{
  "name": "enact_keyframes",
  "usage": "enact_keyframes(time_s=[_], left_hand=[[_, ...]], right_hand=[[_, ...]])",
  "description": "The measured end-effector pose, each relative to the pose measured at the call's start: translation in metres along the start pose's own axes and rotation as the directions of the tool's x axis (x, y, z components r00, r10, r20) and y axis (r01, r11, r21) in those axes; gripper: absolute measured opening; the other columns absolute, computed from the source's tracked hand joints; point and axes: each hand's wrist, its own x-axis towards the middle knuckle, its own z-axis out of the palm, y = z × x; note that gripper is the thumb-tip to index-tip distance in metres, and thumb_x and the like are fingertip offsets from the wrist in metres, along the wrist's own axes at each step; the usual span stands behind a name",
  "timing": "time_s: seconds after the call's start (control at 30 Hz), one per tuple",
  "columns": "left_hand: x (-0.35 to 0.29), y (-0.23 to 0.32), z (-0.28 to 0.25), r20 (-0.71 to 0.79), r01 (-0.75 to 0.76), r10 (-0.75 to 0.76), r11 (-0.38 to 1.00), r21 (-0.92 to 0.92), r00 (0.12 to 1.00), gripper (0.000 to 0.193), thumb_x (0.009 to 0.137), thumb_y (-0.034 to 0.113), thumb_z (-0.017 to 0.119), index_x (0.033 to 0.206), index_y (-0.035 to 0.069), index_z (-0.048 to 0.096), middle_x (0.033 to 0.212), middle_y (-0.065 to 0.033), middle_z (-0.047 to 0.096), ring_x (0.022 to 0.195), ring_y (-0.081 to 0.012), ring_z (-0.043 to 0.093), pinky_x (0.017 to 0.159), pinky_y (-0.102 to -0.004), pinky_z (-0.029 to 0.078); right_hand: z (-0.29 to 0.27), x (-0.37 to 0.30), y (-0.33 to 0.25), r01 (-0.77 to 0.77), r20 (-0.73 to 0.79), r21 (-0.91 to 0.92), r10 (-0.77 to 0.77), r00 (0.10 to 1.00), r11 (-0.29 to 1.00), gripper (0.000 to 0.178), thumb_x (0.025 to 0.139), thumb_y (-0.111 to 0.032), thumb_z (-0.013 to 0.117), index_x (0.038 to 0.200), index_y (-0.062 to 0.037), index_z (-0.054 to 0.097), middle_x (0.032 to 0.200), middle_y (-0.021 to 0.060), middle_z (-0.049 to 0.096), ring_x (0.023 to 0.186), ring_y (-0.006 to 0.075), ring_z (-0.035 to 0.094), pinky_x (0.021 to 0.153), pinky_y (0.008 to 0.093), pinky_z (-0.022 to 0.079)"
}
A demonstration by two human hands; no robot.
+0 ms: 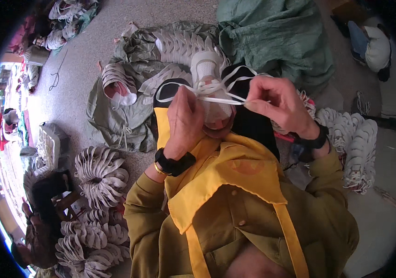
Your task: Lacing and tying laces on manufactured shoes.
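Observation:
A white shoe upper (205, 65) with pinkish parts rests on my lap between my knees. White shoelaces (225, 99) cross over its middle and form loops to both sides. My left hand (185, 116) is closed on the shoelace at the left side of the upper, its fingertips partly hidden behind the hand. On the right, my right hand (279, 103) pinches the shoelace between thumb and forefinger, and the lace between the hands looks drawn out. Below lies my yellow apron (225, 183).
Rows of nested white shoe uppers (184, 47) lie on a grey-green sheet (114, 123) ahead. A green sack (276, 41) stands beyond my knees. More stacked uppers (100, 178) lie at the left, and others (360, 153) at the right. Another person (40, 236) is at the lower left.

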Motion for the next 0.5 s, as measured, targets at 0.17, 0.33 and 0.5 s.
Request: enact_keyframes(time_s=[0.17, 0.33, 0.5], left_hand=[[-0.002, 0.008, -0.008, 0.091, -0.045, 0.05, 0.997, -0.056, 0.995, 0.015, 0.085, -0.002, 0.066, 0.094, 0.0, 0.054, 0.084, -0.0094, 0.064, 0.069, -0.0161, 0.061, 0.064, -0.0298, 0.05], [0.0, 0.022, -0.006, 0.174, -0.065, 0.114, 0.962, -0.267, 0.978, 0.016, 0.087, -0.001, 0.067, 0.1, 0.001, 0.057, 0.088, -0.0085, 0.065, 0.075, -0.0166, 0.064, 0.068, -0.0295, 0.051], [0.003, 0.033, 0.006, 0.23, 0.07, 0.04, 0.89, -0.451, 0.972, 0.014, 0.088, 0.0, 0.066, 0.1, 0.003, 0.059, 0.085, -0.0103, 0.065, 0.077, -0.0207, 0.067, 0.069, -0.0324, 0.051]], right_hand=[[0.008, 0.009, 0.005, -0.007, 0.024, 0.184, 0.002, 1.0, 0.983, 0.011, 0.096, -0.011, 0.061, 0.09, -0.0046, 0.055, 0.077, -0.0048, 0.049, 0.064, 0.0017, 0.042, 0.056, 0.0185, 0.034], [0.013, 0.027, 0.006, 0.064, 0.037, 0.189, -0.072, 0.997, 0.98, 0.01, 0.098, -0.013, 0.058, 0.092, -0.0045, 0.056, 0.077, -0.0044, 0.051, 0.064, 0.0016, 0.045, 0.054, 0.0183, 0.034], [0.012, 0.031, 0.012, 0.042, 0.082, 0.281, -0.067, 0.994, 0.959, 0.011, 0.098, -0.013, 0.063, 0.093, -0.0044, 0.061, 0.08, -0.0039, 0.058, 0.064, 0.0025, 0.052, 0.055, 0.0197, 0.041]])
